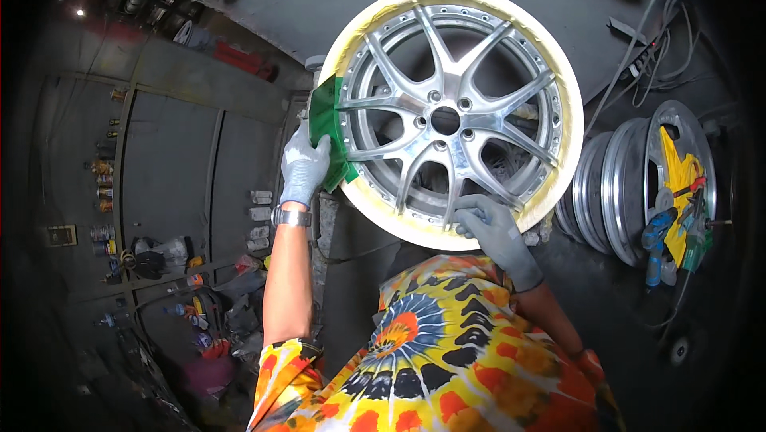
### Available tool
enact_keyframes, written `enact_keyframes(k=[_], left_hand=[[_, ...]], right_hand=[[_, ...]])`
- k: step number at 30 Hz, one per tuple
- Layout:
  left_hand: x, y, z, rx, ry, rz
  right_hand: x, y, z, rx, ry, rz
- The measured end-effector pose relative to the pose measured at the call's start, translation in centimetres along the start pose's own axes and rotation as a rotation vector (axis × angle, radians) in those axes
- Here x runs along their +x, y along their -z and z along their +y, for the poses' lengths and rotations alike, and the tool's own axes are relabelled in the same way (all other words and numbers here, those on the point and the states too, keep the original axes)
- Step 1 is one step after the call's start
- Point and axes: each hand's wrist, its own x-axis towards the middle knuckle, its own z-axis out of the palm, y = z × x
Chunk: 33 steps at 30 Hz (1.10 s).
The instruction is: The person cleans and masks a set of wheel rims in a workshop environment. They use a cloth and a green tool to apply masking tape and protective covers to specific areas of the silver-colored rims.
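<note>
A silver multi-spoke alloy wheel rim (504,124) faces up in front of me, its outer edge covered with pale yellow masking tape (568,141). At the left edge, my gloved left hand (306,165) grips a dark green, slightly see-through sheet (325,125) between thumb and fingers. The sheet lies over the taped edge and reaches the spoke ends. My gloved right hand (496,234) is at the rim's lower edge, fingers curled together by a spoke end. Whatever those fingers may hold is hidden.
More rims (618,185) stand at the right, with a yellow cloth (678,185) and a blue-handled tool (658,240) on them. Cables (658,49) hang at the upper right. Shelves of small bottles (104,185) and a dark panel (167,161) are on the left.
</note>
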Motion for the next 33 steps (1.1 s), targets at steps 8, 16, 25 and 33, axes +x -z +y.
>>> enact_keyframes(k=[8,16,25,33], left_hand=[[2.2,-0.4,1.5,0.182,0.103,-0.09],[2.6,-2.3,1.6,0.236,0.153,-0.004],[-1.1,-3.0,0.0,0.024,0.222,0.053],[-1.7,-4.8,-0.9,0.052,0.127,0.199]], right_hand=[[0.9,-0.1,0.1,-0.066,0.064,-0.022],[1.2,0.0,0.4,-0.071,0.081,-0.028],[1.2,0.9,0.8,0.026,0.007,0.018],[1.8,1.3,0.6,0.001,-0.041,0.004]])
